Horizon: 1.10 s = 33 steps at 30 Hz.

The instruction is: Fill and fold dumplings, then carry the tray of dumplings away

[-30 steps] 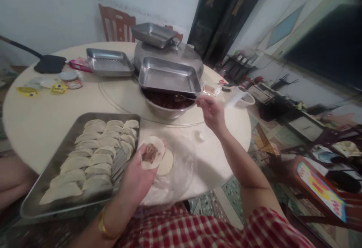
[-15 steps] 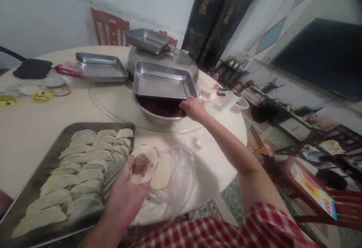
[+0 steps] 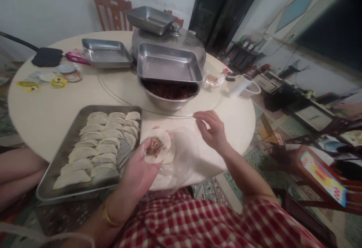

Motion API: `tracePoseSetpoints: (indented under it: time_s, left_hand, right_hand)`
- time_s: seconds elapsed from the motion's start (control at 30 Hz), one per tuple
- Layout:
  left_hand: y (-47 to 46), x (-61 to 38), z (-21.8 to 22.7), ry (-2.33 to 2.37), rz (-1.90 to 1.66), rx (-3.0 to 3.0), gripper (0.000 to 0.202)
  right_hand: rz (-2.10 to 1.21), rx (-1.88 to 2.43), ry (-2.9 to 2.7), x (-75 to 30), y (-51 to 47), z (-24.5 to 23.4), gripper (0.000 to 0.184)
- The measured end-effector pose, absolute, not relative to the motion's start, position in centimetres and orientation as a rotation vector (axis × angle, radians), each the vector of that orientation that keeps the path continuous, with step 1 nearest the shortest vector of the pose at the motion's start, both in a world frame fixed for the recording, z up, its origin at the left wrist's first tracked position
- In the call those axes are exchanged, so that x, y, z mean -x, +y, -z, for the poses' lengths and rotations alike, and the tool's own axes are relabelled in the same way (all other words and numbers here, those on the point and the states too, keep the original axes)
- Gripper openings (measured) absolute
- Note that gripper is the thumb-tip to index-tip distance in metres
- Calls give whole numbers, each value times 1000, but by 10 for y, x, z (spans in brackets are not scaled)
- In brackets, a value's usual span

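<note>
— Where to find the dumpling wrapper (image 3: pixel 156 149)?
— On the left hand (image 3: pixel 138 172), cradled from below by half-curled fingers, with a small heap of brown filling (image 3: pixel 155 147) in the middle. Just right of the tray (image 3: pixel 76 194) of folded dumplings (image 3: pixel 96 150).
— And the right hand (image 3: pixel 212 129)?
— Grasping nothing. Fingers released, only slightly bent. Hovering over the plastic sheet (image 3: pixel 186 153) on the table (image 3: pixel 51 112), apart from the wrapper, near the front of the steel bowl (image 3: pixel 166 104) of dark filling.

A tray (image 3: pixel 53 172) of dumplings (image 3: pixel 98 152) lies left of the wrapper (image 3: pixel 156 146), a bowl (image 3: pixel 166 103) behind them on the table (image 3: pixel 42 112).
</note>
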State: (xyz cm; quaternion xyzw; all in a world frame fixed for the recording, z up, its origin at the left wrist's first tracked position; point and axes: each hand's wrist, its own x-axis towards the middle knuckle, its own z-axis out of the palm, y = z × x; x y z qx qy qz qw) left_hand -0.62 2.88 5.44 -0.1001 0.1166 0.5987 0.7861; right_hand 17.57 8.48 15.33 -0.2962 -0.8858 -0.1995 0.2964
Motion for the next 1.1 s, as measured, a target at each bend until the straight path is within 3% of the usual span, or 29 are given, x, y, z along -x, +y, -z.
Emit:
tracePoseSetpoints:
  time_s: [0.33,0.47,0.6,0.83,1.0,1.1]
  left_hand:
    - [10,2,-51,178,-1268,162,43]
    - [7,2,-45,169,-1262,147,47]
    - [5,0,-38,152,-1231,129,49]
    - [1,-1,-39,129,-1195,101,59]
    - [-1,2,-41,94,-1173,100,59]
    - [0,1,-41,87,-1164,99,57]
  right_hand:
    - [452,637,-2287,-171,30,-93,29]
    - [700,1013,-2142,-218,64,-102,27]
    - [782,1526,-2034,-269,104,-118,41]
    - [925,1732,-2194,-282,130,-124,47]
    - [853,1541,-2028,-271,118,-137,46]
    - [565,1231,-1953,-246,85,-138,44]
